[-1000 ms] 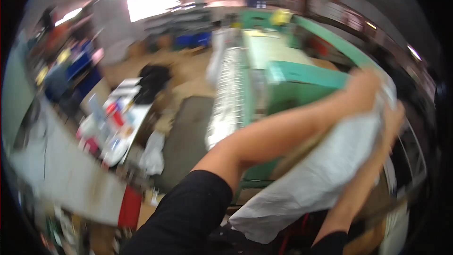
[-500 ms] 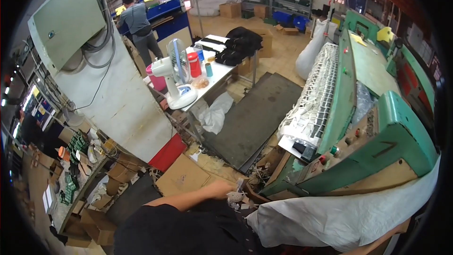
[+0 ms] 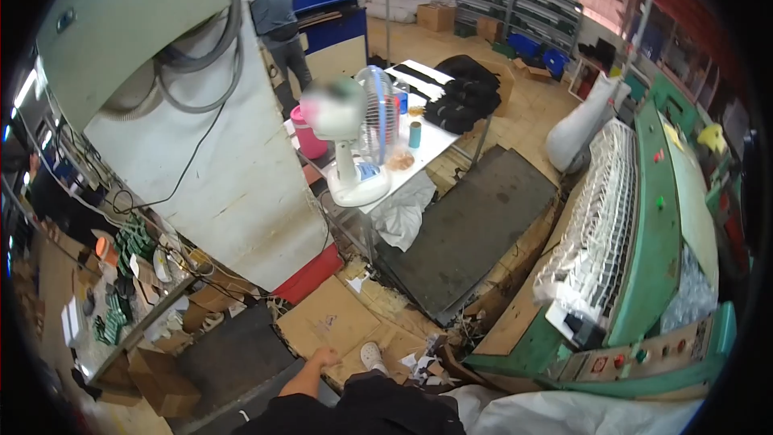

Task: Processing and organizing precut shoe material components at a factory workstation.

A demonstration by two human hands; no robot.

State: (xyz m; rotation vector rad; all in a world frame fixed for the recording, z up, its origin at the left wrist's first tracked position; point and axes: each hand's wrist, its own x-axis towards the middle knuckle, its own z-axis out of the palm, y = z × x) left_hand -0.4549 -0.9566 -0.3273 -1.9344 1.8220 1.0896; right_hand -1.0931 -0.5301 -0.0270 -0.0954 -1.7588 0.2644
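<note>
One left hand (image 3: 324,357): over or on flat cardboard (image 3: 328,318); fingers look curled, nothing seen in it, too small to tell how open.
Right hand: out of view, can't tell.
White sheet (image 3: 580,416): low down, beside the green machine (image 3: 644,266); could snag on its edge.
Shoe (image 3: 372,357): might slip on loose paper scraps (image 3: 423,364).

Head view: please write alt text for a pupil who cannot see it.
The person's left hand shows against flat cardboard, near a pale shoe. A green machine with white netting stands at right; farther ahead, a white fan stands on a table.
</note>
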